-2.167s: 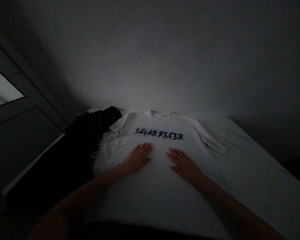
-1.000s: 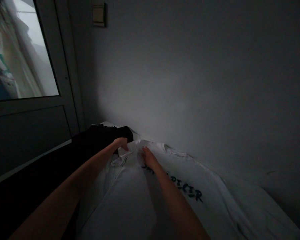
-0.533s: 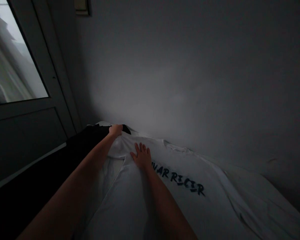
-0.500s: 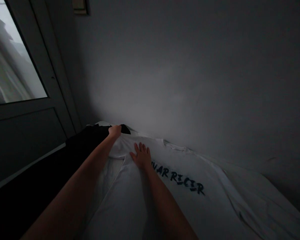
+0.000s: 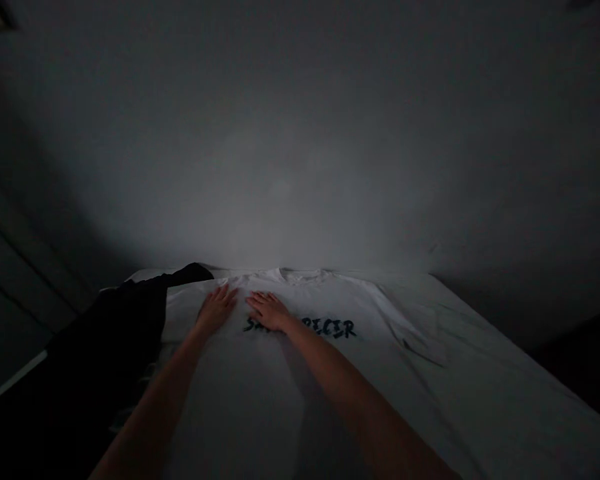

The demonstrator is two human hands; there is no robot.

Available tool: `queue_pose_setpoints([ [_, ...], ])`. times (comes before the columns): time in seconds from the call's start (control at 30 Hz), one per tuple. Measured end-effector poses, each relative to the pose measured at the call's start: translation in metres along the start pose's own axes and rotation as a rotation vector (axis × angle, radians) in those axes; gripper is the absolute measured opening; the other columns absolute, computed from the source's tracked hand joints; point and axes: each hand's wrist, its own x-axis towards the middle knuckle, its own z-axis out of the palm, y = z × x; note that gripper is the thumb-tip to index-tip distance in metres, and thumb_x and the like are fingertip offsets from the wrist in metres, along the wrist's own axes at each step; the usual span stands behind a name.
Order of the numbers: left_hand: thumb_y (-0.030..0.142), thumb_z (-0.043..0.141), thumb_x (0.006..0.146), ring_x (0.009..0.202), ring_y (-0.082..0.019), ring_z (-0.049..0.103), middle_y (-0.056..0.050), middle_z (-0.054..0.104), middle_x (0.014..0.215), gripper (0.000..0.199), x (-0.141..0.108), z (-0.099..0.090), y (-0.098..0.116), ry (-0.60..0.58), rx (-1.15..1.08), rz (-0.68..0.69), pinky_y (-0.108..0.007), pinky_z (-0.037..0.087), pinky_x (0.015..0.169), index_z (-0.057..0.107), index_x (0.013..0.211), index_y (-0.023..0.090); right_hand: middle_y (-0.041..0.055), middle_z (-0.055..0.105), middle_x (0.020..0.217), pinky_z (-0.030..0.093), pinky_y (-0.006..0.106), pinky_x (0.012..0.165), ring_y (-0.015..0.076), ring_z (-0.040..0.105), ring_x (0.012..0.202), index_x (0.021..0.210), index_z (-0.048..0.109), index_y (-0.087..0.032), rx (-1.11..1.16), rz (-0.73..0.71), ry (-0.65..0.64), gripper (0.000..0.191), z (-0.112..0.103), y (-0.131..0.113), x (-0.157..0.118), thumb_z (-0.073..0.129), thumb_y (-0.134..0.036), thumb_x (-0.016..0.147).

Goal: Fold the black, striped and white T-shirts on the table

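Observation:
A white T-shirt point(image 5: 250, 393) with dark lettering across the chest lies spread out, its collar towards the wall. My left hand point(image 5: 217, 308) rests flat on the shirt's left shoulder area, fingers extended. Just to its right, my right hand point(image 5: 267, 311) lies with its fingers spread over the left part of the lettering, hiding some letters. Neither hand holds anything. The right sleeve lies stretched out to the side, with a small dark mark near its hem.
The shirt lies on a pale marble-patterned table point(image 5: 500, 360). Black fabric point(image 5: 115, 327) is heaped along the left side, touching the left sleeve. Behind the table rises a plain grey wall point(image 5: 300, 147). The room is dim.
My left hand has let go of the black fabric and moved onto the shirt. My right hand now covers part of the lettering. The view has turned right, and the door's window is out of sight.

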Motion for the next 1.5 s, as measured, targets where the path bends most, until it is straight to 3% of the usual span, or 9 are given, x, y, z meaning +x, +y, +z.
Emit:
queue_pose_setpoints([
  [0.17, 0.036, 0.034, 0.099, 0.139, -0.033, 0.042, -0.008, 0.041, 0.156, 0.049, 0.010, -0.032, 0.007, -0.130, 0.169, -0.129, -0.055, 0.035, 0.109, 0.044, 0.147, 0.034, 0.0013, 0.036, 0.159, 0.019, 0.040, 0.119, 0.0220, 0.032, 0.145, 0.147, 0.045, -0.027, -0.108, 0.386, 0.060, 0.048, -0.060, 0.111, -0.103, 0.044, -0.039, 0.101],
  [0.27, 0.032, 0.049, 0.091, 0.127, -0.047, 0.049, -0.020, 0.057, 0.138, 0.041, 0.027, -0.056, 0.050, -0.199, 0.257, -0.182, -0.067, 0.034, 0.101, 0.066, 0.124, 0.017, 0.0045, 0.052, 0.148, 0.025, 0.036, 0.116, 0.0216, 0.043, 0.137, 0.139, 0.056, -0.023, -0.159, 0.639, 0.161, 0.040, -0.103, 0.168, -0.169, 0.041, -0.030, 0.102],
  [0.43, 0.039, 0.044, 0.097, 0.129, -0.030, 0.051, -0.012, 0.054, 0.144, 0.044, 0.053, -0.069, 0.209, -0.193, 0.129, 0.146, -0.049, 0.035, 0.109, 0.057, 0.135, 0.023, 0.0225, 0.060, 0.132, 0.041, 0.036, 0.099, 0.0267, 0.057, 0.120, 0.135, 0.056, -0.009, -0.223, 1.039, 0.286, 0.041, -0.152, 0.242, -0.260, 0.045, -0.024, 0.098],
  [0.57, 0.037, 0.030, 0.103, 0.137, -0.025, 0.044, -0.011, 0.048, 0.150, 0.047, 0.058, -0.048, 0.353, -0.121, -0.164, 0.379, -0.043, 0.033, 0.113, 0.046, 0.145, 0.023, 0.0160, 0.070, 0.116, 0.045, 0.027, 0.086, 0.0216, 0.065, 0.105, 0.126, 0.063, -0.011, -0.170, 1.105, 0.233, 0.040, -0.151, 0.276, -0.299, 0.065, -0.028, 0.090],
  [0.7, 0.035, 0.027, 0.103, 0.145, -0.027, 0.033, -0.013, 0.038, 0.157, 0.052, 0.048, -0.019, 0.429, -0.066, -0.300, 0.373, -0.044, 0.027, 0.118, 0.041, 0.149, 0.015, 0.0093, 0.075, 0.106, 0.045, 0.022, 0.078, 0.0167, 0.068, 0.094, 0.108, 0.072, -0.015, -0.133, 1.083, 0.188, 0.025, -0.138, 0.291, -0.309, 0.070, -0.024, 0.085],
  [0.97, 0.053, 0.029, 0.100, 0.147, -0.035, 0.027, -0.011, 0.033, 0.160, 0.057, 0.040, 0.003, 0.431, -0.010, -0.326, 0.408, -0.057, 0.020, 0.119, 0.046, 0.148, 0.026, 0.0195, 0.072, 0.106, 0.047, 0.032, 0.084, 0.0245, 0.067, 0.100, 0.106, 0.073, -0.010, -0.200, 1.162, 0.273, 0.025, -0.138, 0.299, -0.309, 0.052, -0.016, 0.093],
  [1.13, 0.061, 0.039, 0.094, 0.147, -0.039, 0.025, -0.012, 0.032, 0.160, 0.062, 0.038, 0.003, 0.433, -0.013, -0.339, 0.398, -0.068, 0.013, 0.116, 0.044, 0.148, 0.031, 0.0256, 0.051, 0.141, 0.039, 0.042, 0.101, 0.0309, 0.048, 0.131, 0.133, 0.059, -0.010, -0.295, 1.100, 0.370, 0.042, -0.122, 0.267, -0.269, 0.035, -0.020, 0.099],
  [1.33, 0.046, 0.045, 0.094, 0.148, -0.036, 0.023, -0.013, 0.034, 0.159, 0.065, 0.044, 0.004, 0.431, -0.073, -0.383, 0.393, -0.065, 0.010, 0.118, 0.036, 0.153, 0.021, 0.0087, 0.033, 0.160, 0.026, 0.046, 0.115, 0.0245, 0.026, 0.148, 0.149, 0.042, -0.025, -0.249, 0.726, 0.122, 0.050, -0.072, 0.225, -0.269, 0.027, -0.036, 0.103],
  [1.5, 0.033, 0.050, 0.092, 0.149, -0.026, 0.025, -0.010, 0.037, 0.158, 0.064, 0.059, -0.004, 0.422, -0.251, -0.563, 0.350, -0.049, 0.015, 0.123, 0.036, 0.152, 0.017, 0.0110, 0.027, 0.162, 0.024, 0.053, 0.116, 0.0301, 0.027, 0.147, 0.155, 0.032, -0.025, -0.316, 0.875, 0.026, 0.057, -0.091, 0.236, -0.303, 0.030, -0.045, 0.102],
])
